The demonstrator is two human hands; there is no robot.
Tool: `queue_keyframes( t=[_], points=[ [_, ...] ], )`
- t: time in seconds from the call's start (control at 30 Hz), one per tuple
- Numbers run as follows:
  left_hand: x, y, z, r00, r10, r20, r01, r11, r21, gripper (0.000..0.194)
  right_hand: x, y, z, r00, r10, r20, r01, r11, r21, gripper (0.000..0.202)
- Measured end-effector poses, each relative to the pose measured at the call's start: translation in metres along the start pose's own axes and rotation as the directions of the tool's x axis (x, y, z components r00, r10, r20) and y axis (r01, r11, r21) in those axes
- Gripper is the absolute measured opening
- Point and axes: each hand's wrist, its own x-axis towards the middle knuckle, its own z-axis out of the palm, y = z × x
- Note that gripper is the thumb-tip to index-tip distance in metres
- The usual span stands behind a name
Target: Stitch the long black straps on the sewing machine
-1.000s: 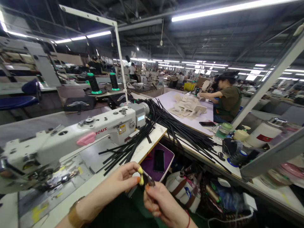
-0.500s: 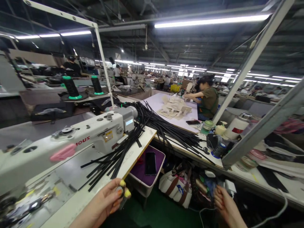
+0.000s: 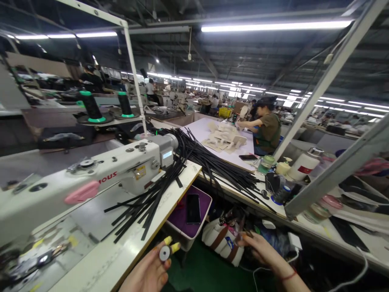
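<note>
Left hand: our fingers curl partway around a bobbin, nearer us than the purple bin
Right hand: right of the bin, by a white bag; blurred fingers bent, their grip we cannot tell
Phone: inside the bin
Sewing machine: left of the bin

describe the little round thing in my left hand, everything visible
The little round thing looks like a bobbin: a pale, metallic-looking disc with a dark centre spot and darker rim, flat face towards the camera. The left hand holds it in its fingers, two of them yellow-tipped. Whether it carries thread is unclear.
</note>
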Motion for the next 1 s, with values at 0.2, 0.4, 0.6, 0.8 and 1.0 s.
queue_keyframes(
  t=[0.2,0.4,0.6,0.8,1.0],
  points=[
    [-0.03,0.037,-0.003,0.974,0.219,-0.049,-0.219,0.976,0.007,0.047,-0.002,-0.139,0.154,0.786,-0.515,0.344,0.537,0.843,0.034,0.025],
    [-0.031,0.069,-0.012,0.845,0.53,-0.07,-0.486,0.817,0.311,0.051,-0.052,-0.186,0.224,0.585,-0.589,0.557,0.332,0.801,0.499,0.032],
    [-0.022,0.09,-0.004,0.638,0.683,0.357,-0.607,0.16,0.778,0.023,-0.06,-0.187,0.228,0.51,-0.476,0.717,-0.105,0.793,0.601,0.032],
    [-0.014,0.093,0.005,0.636,0.527,0.564,-0.653,-0.022,0.757,0.024,-0.053,-0.192,0.211,0.487,-0.491,0.722,-0.119,0.782,0.612,0.03],
    [-0.005,0.089,0.0,0.635,0.597,0.49,-0.647,0.065,0.76,0.025,-0.044,-0.188,0.208,0.507,-0.564,0.652,0.034,0.769,0.639,0.037]
  ],
)
